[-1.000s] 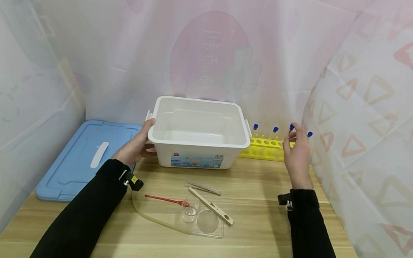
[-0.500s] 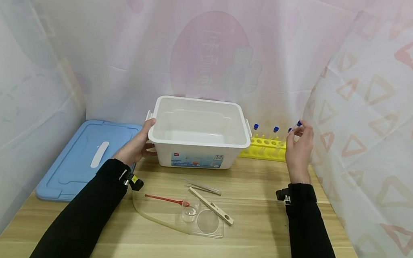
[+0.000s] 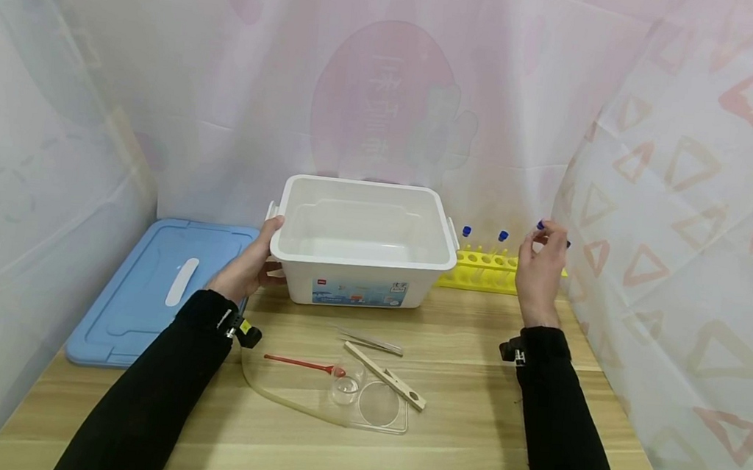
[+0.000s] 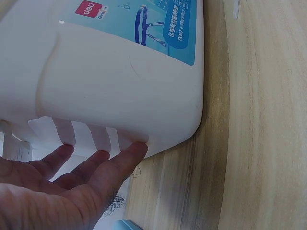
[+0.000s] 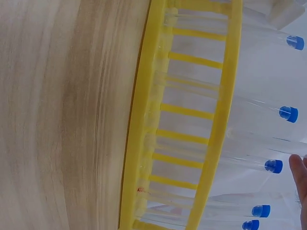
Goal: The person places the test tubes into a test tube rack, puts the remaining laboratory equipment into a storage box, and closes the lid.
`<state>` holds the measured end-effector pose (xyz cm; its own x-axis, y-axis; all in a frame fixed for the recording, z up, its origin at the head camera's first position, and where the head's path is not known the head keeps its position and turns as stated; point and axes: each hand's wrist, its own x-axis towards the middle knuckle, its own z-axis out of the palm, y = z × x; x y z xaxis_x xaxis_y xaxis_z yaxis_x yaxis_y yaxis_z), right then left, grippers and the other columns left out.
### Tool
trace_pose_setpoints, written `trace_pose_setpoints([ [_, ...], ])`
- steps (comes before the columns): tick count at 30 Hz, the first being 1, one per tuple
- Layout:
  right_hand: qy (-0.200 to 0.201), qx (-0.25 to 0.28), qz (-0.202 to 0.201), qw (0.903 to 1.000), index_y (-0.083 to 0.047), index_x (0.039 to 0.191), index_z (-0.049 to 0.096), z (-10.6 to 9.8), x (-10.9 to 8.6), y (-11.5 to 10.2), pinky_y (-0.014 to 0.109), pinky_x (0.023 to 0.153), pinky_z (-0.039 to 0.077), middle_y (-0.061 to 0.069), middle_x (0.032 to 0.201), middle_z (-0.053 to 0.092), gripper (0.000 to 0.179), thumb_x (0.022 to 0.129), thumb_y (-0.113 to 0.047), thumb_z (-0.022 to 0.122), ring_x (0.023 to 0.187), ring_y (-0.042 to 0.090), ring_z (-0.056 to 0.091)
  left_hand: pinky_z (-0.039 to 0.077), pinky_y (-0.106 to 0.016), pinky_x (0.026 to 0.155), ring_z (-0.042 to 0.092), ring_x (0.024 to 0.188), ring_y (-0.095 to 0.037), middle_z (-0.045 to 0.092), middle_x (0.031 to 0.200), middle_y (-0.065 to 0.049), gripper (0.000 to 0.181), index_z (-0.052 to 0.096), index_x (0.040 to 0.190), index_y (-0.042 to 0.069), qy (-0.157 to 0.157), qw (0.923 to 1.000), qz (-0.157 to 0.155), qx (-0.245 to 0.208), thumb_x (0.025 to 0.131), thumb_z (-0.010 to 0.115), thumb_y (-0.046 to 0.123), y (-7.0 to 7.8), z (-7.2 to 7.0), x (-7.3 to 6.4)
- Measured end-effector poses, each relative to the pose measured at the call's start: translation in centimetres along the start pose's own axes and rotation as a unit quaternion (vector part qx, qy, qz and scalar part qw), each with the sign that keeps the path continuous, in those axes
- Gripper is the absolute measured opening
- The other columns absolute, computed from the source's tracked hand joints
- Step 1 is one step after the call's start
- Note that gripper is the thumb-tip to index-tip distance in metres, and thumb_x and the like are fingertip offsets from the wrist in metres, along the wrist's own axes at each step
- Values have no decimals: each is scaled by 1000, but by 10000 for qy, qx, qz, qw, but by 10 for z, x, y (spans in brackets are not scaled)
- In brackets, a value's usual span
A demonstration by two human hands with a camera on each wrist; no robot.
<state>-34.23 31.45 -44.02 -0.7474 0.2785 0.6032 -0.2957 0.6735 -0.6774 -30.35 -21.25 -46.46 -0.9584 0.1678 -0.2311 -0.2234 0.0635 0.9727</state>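
Note:
My right hand (image 3: 540,266) pinches a clear test tube (image 5: 264,140) near its top, above the yellow test tube rack (image 3: 480,262). The held tube's blue cap (image 3: 540,224) shows at my fingertips in the head view. In the right wrist view its lower end appears clear of the rack, and several other blue-capped tubes stand slanted in it, one with a blue cap (image 5: 288,114). My left hand (image 3: 246,265) rests against the left end of a white plastic box (image 3: 361,282). Extended fingers (image 4: 127,155) touch its side wall in the left wrist view; the thumb lies by the rim.
A blue lid (image 3: 145,305) lies left. In front of the box are tweezers (image 3: 371,341), a wooden test tube clamp (image 3: 382,374), a red spoon (image 3: 300,363), a small clear beaker (image 3: 346,387), a clear plate with round mesh (image 3: 379,403) and a pale tube (image 3: 290,403).
My right hand has raised a blue-capped test tube from the rack, moving right first, then slightly left. The left hand and the box have stayed in place.

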Motion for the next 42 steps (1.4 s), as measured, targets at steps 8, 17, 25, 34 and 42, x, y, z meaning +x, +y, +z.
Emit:
trace_pose_setpoints([
  [8,-143,110,73,9998,-4,156,46,9,-1,9,54,108,64,29,143,56,32,124,-6,52,132,38,67,40,-79,137,30,177,-60,19,191,-30,107,19,188,16,12,10000,-17,14,111,26,90,-1,0,-1],
  [17,-357,-102,63,9993,-1,161,47,14,-8,16,46,99,58,30,144,57,37,124,-7,52,135,44,65,38,-79,137,29,177,-60,19,192,-30,107,16,189,17,15,10000,-33,-30,112,26,89,-1,0,-2],
  [25,-460,-293,154,9984,1,161,46,19,-10,22,55,106,63,31,143,58,38,124,-5,52,136,48,66,37,-81,137,26,178,-61,15,193,-29,107,13,190,20,-7,10000,1,-47,111,26,90,-1,0,-2],
  [34,-698,-422,85,9966,5,160,49,23,-13,27,56,109,60,31,140,59,38,124,-5,51,132,47,64,37,-80,138,23,179,-61,13,194,-28,106,10,190,21,-3,10000,-10,-77,112,28,90,0,0,-2],
  [42,-1039,-724,219,9917,3,161,48,25,-15,30,62,113,64,30,140,60,39,123,-1,53,137,49,66,38,-80,137,26,178,-62,15,193,-29,106,11,190,21,-20,10000,7,-51,112,27,89,-1,1,-3],
])
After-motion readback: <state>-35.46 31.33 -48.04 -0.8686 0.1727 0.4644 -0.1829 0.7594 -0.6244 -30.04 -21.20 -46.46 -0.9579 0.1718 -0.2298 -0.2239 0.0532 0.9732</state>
